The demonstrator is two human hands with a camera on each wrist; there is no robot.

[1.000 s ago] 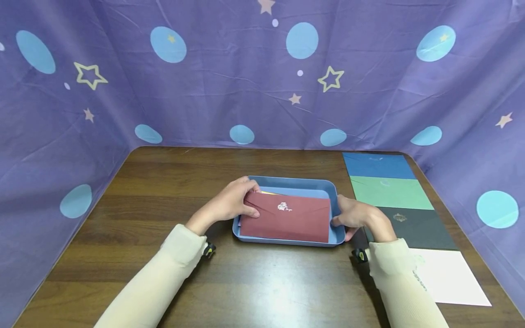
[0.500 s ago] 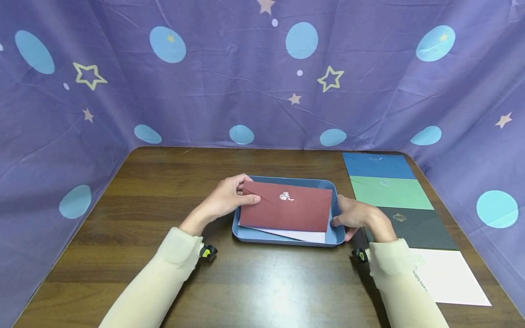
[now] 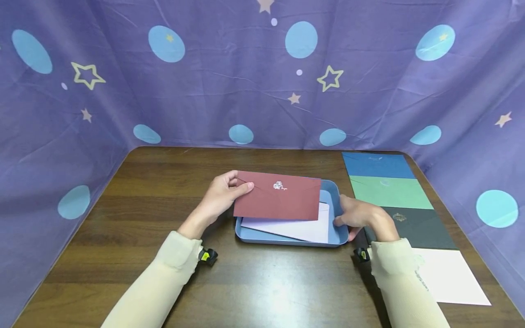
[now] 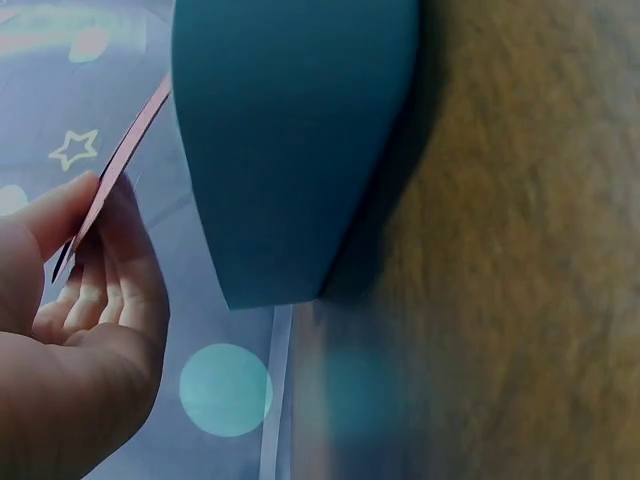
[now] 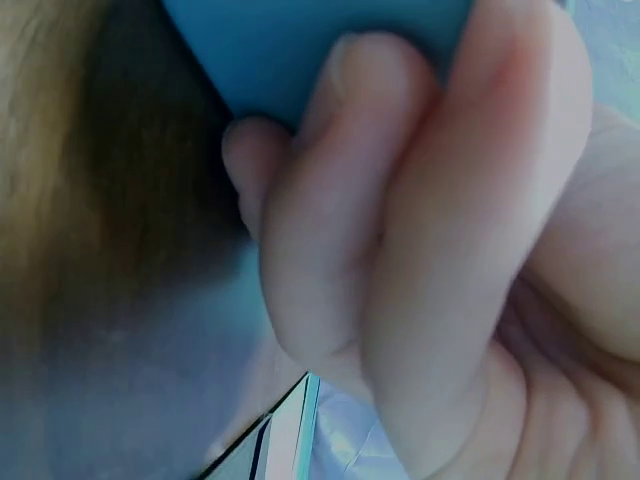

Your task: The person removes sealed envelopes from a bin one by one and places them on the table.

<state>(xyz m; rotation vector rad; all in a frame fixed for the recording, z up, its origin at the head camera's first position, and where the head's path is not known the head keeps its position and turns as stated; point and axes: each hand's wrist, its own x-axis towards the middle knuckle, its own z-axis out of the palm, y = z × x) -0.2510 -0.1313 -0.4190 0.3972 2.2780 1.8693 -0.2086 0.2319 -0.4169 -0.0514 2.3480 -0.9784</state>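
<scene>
My left hand (image 3: 221,193) pinches the left edge of a dark red envelope (image 3: 279,202) between thumb and fingers, holding it tilted above a blue tray (image 3: 287,243). In the left wrist view the envelope (image 4: 125,150) appears edge-on, clear of the tray's side (image 4: 290,150). A pale lilac-white envelope (image 3: 303,230) lies in the tray, partly covered by the red one. My right hand (image 3: 362,216) grips the tray's right wall, thumb inside and fingers outside. The right wrist view shows its curled fingers (image 5: 330,200) against the tray's outer side (image 5: 290,50).
Along the table's right side lie a blue envelope (image 3: 379,166), a green one (image 3: 391,192), a dark grey-green one (image 3: 418,230) and a white one (image 3: 455,278), partly under my right sleeve. A purple patterned curtain (image 3: 213,82) stands behind the wooden table (image 3: 172,182).
My left hand has lifted the red envelope up and then leftward, uncovering more of the pale envelope in the tray. My right hand keeps its grip on the tray, which has shifted slightly right.
</scene>
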